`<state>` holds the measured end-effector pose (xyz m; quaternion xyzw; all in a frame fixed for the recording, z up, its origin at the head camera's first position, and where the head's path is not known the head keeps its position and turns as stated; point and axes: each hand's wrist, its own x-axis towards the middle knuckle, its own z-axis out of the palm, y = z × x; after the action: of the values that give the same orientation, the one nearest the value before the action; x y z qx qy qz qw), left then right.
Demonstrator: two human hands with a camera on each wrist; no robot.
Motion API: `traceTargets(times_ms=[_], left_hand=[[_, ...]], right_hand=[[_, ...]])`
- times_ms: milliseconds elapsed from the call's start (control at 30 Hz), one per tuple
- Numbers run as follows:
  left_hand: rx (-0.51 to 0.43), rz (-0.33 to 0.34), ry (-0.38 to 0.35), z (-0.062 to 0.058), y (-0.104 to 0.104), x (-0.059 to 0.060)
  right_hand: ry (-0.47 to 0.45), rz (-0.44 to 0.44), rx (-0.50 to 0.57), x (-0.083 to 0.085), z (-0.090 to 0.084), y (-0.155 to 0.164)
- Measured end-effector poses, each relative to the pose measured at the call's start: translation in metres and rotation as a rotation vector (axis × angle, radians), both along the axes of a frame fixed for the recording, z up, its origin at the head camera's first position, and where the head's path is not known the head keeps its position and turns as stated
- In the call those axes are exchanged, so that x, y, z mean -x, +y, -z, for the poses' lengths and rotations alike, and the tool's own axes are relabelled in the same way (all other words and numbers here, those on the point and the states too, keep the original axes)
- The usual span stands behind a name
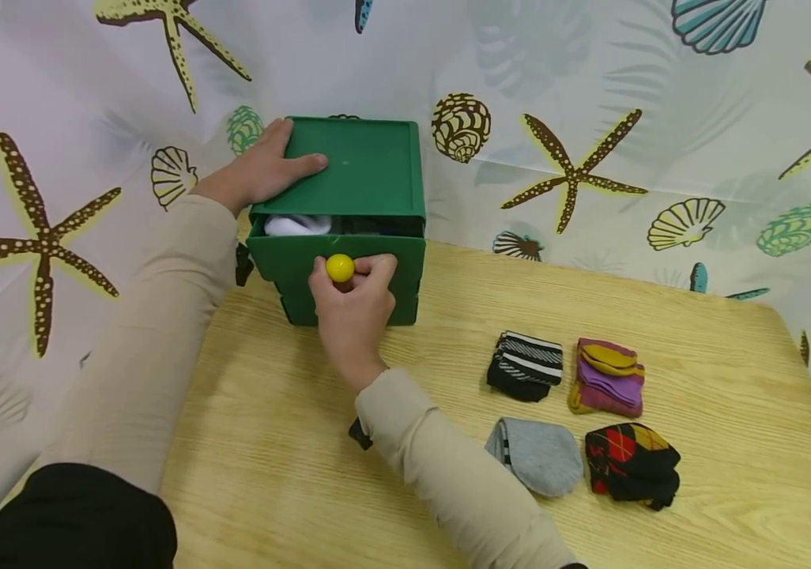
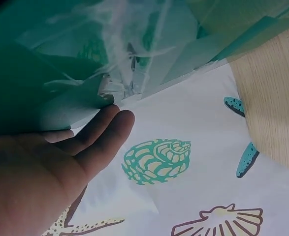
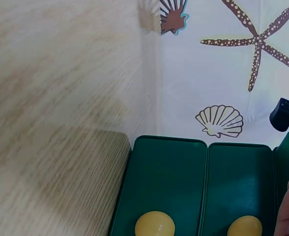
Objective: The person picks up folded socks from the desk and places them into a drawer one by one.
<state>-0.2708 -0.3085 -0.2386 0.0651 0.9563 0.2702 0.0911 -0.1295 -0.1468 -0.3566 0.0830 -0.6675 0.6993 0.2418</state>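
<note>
While the left hand [image 1: 263,170] is lying flat on the green drawer box [image 1: 370,166], the right hand [image 1: 352,304] is pinching the yellow knob [image 1: 339,268] — top drawer [image 1: 337,273] is standing ajar; next likely needs a straight pull or push.

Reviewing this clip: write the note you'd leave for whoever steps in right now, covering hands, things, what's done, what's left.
Left hand: flat on top of the green drawer box, steadying it.
Right hand: pinching the yellow knob of the top drawer, which stands slightly open.
Inside the drawer: a white sock shows at the left.
On the wooden table: four folded sock pairs, namely striped, purple and mustard, grey, and black and red argyle.
Done: one white sock is stowed.
Left: probably the four pairs, then shutting the drawer.
</note>
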Motion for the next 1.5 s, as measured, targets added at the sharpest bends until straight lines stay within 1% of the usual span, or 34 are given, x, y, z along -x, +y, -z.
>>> traceTargets(times_ms=[167, 400, 767, 1000, 1133, 1267, 1367, 1500], left_hand=[[0.004, 0.002, 0.009, 0.000, 0.001, 0.000], [0.000, -0.004, 0.008, 0.000, 0.002, -0.001], [-0.009, 0.002, 0.000, -0.001, 0.004, -0.003], [-0.002, 0.004, -0.004, -0.002, 0.005, -0.003], [0.004, 0.001, -0.009, -0.003, 0.005, -0.003], [0.004, -0.005, -0.012, -0.004, 0.005, -0.003], [0.002, -0.007, -0.014, -0.004, 0.005, -0.003], [0.002, -0.008, -0.014, -0.003, 0.003, -0.002]], right_hand=[[-0.017, 0.013, 0.000, 0.004, 0.000, -0.002], [-0.009, 0.025, -0.009, 0.011, 0.000, -0.005], [-0.029, -0.010, 0.033, 0.025, -0.001, -0.006], [-0.060, -0.004, 0.027, 0.031, -0.004, -0.006], [-0.064, 0.026, -0.014, 0.031, -0.006, -0.005], [-0.048, 0.046, -0.099, 0.032, -0.006, -0.002], [-0.017, 0.027, -0.165, 0.031, -0.003, 0.004], [0.004, -0.032, -0.230, 0.028, 0.005, 0.013]])
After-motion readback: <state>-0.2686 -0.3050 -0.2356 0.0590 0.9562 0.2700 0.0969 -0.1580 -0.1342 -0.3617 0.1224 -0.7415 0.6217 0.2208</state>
